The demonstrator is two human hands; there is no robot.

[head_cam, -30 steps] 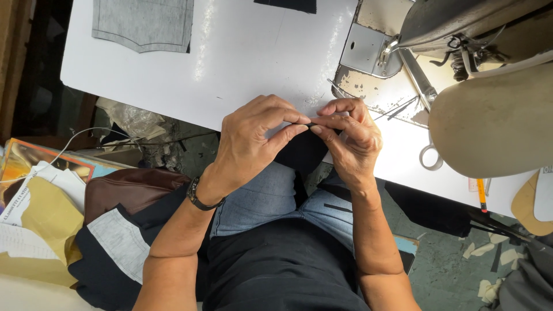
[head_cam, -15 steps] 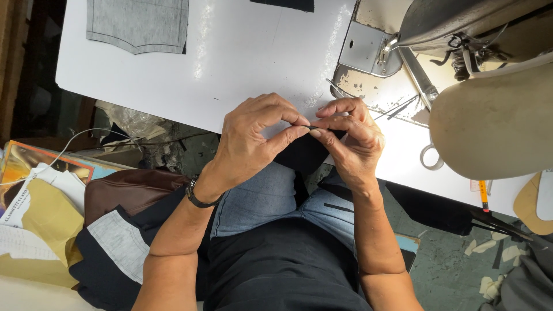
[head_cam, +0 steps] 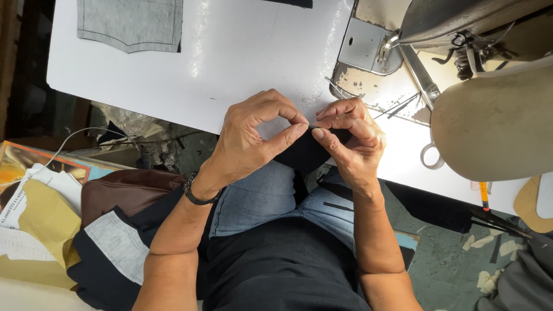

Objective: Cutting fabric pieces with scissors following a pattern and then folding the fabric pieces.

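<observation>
The cloth (head_cam: 305, 152) is black, the worktop (head_cam: 230, 63) white. A grey pocket piece (head_cam: 131, 23) with dark stitching lies on it. The jeans (head_cam: 259, 193) are faded blue, the bag (head_cam: 129, 187) brown.

Your left hand (head_cam: 253, 138) and right hand (head_cam: 351, 138) meet thumb to thumb, fingers curled and pinching tight. Both forearms angle inward from your lap

A white surface (head_cam: 230, 63) fills the upper middle of the frame, glossy under bright light. At the upper right stands a sewing machine (head_cam: 489, 109), with its worn metal plate (head_cam: 368, 46) beside it. A grey fabric piece (head_cam: 131, 23) lies at the upper left. Below, the greenish floor (head_cam: 455, 270) at the lower right is littered with scraps; papers (head_cam: 34, 213) pile at the lower left.
</observation>
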